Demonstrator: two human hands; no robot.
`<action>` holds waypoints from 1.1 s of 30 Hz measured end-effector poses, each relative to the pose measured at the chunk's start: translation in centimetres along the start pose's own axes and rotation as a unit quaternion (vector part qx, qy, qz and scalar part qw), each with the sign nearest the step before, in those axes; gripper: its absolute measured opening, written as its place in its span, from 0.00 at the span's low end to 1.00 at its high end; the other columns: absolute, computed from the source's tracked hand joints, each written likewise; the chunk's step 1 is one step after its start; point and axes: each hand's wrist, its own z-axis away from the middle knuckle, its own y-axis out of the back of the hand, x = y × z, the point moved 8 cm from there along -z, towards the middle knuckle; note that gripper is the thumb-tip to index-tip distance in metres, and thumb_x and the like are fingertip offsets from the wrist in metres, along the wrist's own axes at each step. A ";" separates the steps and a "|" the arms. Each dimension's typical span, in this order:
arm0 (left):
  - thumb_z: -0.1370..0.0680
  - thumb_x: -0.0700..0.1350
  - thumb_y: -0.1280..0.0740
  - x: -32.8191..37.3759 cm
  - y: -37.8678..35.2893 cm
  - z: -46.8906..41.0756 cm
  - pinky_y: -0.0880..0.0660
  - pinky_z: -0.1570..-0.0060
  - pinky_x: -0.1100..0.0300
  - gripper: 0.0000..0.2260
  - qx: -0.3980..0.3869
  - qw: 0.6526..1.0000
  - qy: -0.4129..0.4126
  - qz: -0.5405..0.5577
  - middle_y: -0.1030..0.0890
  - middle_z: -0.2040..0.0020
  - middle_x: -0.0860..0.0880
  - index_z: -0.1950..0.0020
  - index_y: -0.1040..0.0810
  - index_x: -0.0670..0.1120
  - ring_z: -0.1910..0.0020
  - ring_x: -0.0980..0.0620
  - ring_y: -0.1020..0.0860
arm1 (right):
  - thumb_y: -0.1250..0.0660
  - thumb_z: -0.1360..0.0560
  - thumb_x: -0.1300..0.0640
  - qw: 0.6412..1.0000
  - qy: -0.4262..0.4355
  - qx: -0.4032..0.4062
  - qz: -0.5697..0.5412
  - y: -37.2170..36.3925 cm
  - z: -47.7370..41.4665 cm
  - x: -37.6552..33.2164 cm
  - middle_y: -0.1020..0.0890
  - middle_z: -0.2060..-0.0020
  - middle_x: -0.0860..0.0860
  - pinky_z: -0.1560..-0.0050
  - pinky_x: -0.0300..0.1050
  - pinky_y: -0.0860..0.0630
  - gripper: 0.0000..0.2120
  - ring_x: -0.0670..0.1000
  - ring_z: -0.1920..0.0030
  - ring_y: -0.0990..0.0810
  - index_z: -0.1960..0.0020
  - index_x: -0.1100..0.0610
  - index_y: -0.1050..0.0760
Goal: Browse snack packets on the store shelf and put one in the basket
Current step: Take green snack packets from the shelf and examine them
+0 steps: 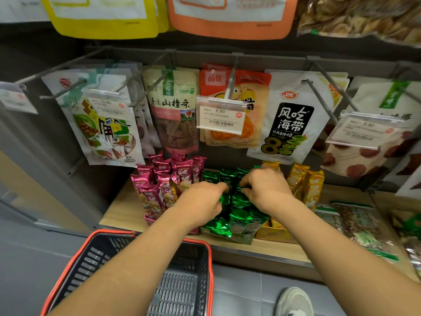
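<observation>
Shiny green snack packets (239,215) stand upright in a box on the wooden shelf (120,213). Both of my hands are in among them. My left hand (200,201) has its fingers curled down over the left green packets. My right hand (266,190) has its fingertips curled into the tops of the green packets at the back. Whether either hand pinches one single packet is hidden by the fingers. Magenta packets (157,183) stand to the left, golden-yellow packets (307,183) to the right. A black basket with a red rim (207,254) sits on the floor below the shelf, under my left forearm.
Larger snack bags (289,119) hang from metal pegs above the shelf, with price tags (221,116) sticking out toward me. Clear bags of dried goods (364,229) lie on the shelf at the right. My shoe (293,302) is on the grey floor.
</observation>
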 end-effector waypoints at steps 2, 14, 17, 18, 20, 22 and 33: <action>0.24 0.42 0.36 0.3 0.0 0.1 0.24 0.53 0.49 0.21 0.021 1.000 0.001 -0.023 0.19 0.50 0.43 0.30 0.32 0.47 0.49 0.41 0.22 | 0.36 0.22 0.48 1.000 -0.003 0.004 0.023 0.1 0.4 -0.2 0.20 0.44 0.52 0.36 0.53 0.34 0.11 0.57 0.36 0.31 0.42 0.45 0.20; 0.27 0.33 0.32 3.1 7.8 3.7 0.20 0.53 0.48 0.12 0.262 0.961 -0.081 0.041 0.16 0.47 0.43 0.45 0.17 0.39 0.50 0.42 0.17 | 0.35 0.25 0.39 0.999 -0.002 0.029 -0.012 -1.5 2.9 -0.4 0.27 0.36 0.46 0.36 0.59 0.39 0.24 0.53 0.34 0.36 0.31 0.45 0.31; 0.26 0.33 0.31 4.8 11.9 7.5 0.20 0.62 0.48 0.09 0.372 0.921 -0.116 -0.017 0.17 0.49 0.43 0.47 0.18 0.38 0.55 0.41 0.18 | 0.36 0.25 0.40 0.999 -0.003 0.021 -0.033 -1.4 3.2 -0.8 0.29 0.34 0.47 0.35 0.61 0.39 0.27 0.54 0.32 0.37 0.29 0.45 0.35; 0.25 0.34 0.32 5.2 13.1 8.8 0.21 0.62 0.48 0.07 0.405 0.905 -0.125 -0.036 0.17 0.49 0.43 0.48 0.18 0.38 0.56 0.41 0.19 | 0.36 0.25 0.40 0.999 -0.001 0.019 -0.043 -1.2 3.4 -0.9 0.31 0.32 0.47 0.35 0.61 0.39 0.28 0.54 0.31 0.38 0.27 0.45 0.37; 0.22 0.35 0.34 5.5 15.5 11.5 0.22 0.58 0.49 0.06 0.473 0.869 -0.127 -0.067 0.17 0.50 0.42 0.48 0.18 0.37 0.56 0.41 0.20 | 0.37 0.24 0.45 0.998 0.010 0.034 -0.057 0.1 3.9 -1.3 0.34 0.29 0.46 0.34 0.60 0.38 0.28 0.53 0.29 0.39 0.26 0.45 0.40; 0.21 0.36 0.33 4.9 17.7 14.0 0.23 0.53 0.51 0.06 0.531 0.838 -0.118 -0.051 0.17 0.52 0.42 0.49 0.18 0.36 0.55 0.42 0.20 | 0.38 0.23 0.52 0.991 0.026 0.051 -0.120 2.3 4.5 -2.0 0.32 0.29 0.46 0.32 0.59 0.36 0.25 0.52 0.28 0.36 0.27 0.46 0.36; 0.27 0.40 0.30 -3.3 16.9 15.5 0.21 0.57 0.59 0.11 0.494 0.688 0.060 0.528 0.16 0.63 0.56 0.61 0.15 0.55 0.60 0.57 0.19 | 0.43 0.30 0.30 0.692 0.047 -0.328 -0.641 4.8 16.3 -8.6 0.20 0.65 0.58 0.63 0.47 0.20 0.43 0.56 0.67 0.18 0.39 0.71 0.32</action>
